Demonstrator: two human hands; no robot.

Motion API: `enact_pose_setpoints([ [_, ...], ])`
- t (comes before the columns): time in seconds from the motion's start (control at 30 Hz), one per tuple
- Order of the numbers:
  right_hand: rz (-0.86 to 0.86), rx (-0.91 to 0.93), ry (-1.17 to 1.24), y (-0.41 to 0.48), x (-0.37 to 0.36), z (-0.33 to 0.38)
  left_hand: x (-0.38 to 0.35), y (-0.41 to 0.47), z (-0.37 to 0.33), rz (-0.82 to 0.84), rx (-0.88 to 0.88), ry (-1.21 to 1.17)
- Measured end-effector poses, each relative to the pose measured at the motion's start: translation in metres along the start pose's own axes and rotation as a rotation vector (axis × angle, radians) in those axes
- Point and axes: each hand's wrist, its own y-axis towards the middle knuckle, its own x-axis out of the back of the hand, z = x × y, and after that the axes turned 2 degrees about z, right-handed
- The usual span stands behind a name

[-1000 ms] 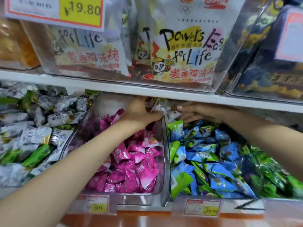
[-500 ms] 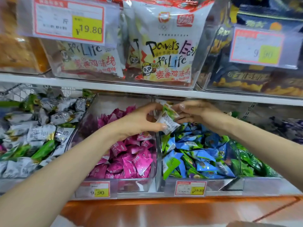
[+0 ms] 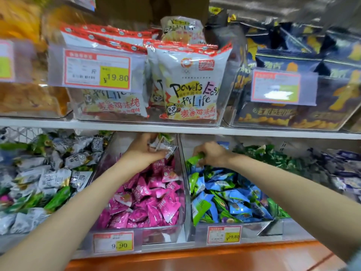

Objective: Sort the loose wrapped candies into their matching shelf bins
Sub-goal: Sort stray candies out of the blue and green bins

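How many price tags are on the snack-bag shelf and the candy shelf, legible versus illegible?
Legible price tags: 3 (19.80 tag, 9.90 tag, 29.80 tag)
Illegible price tags: 2 (far-left tag, blurred right tag)
Total: 5

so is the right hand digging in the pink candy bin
No, the right hand is over the bin of blue and green candies, pinching a green wrapper; the pink candy bin sits beside it.

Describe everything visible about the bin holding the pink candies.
The pink-candy bin is a clear plastic box, open on top, on the lower shelf between the grey-and-green candy pile and the blue-and-green bin. Pink wrapped candies fill it. A 9.90 price tag fronts it. The left hand, gripping silvery candies, hovers over its back.
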Motion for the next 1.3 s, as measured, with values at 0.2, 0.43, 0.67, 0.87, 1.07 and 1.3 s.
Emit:
enact_pose_setpoints([
  [0.2,-0.229,0.010,0.097,-0.069,0.033,-0.014,0.002,-0.003,0.006,0.062,-0.024,0.120],
  [0.43,-0.092,0.172,-0.118,-0.140,0.009,-0.036,-0.005,-0.014,0.002,0.083,-0.095,0.236],
  [0.67,-0.297,0.215,-0.075,-0.132,0.011,-0.005,0.011,-0.030,0.006,-0.014,-0.155,0.287],
  [0.87,-0.445,0.303,0.153,-0.118,-0.010,0.025,0.062,-0.042,0.029,-0.260,-0.126,0.364],
  [1.07,-0.408,0.385,0.145,-0.107,-0.025,0.038,0.107,-0.043,0.052,-0.365,-0.004,0.428],
  [1.3,-0.427,0.382,0.205,-0.103,-0.025,0.047,0.132,-0.033,0.069,-0.300,0.138,0.837],
])
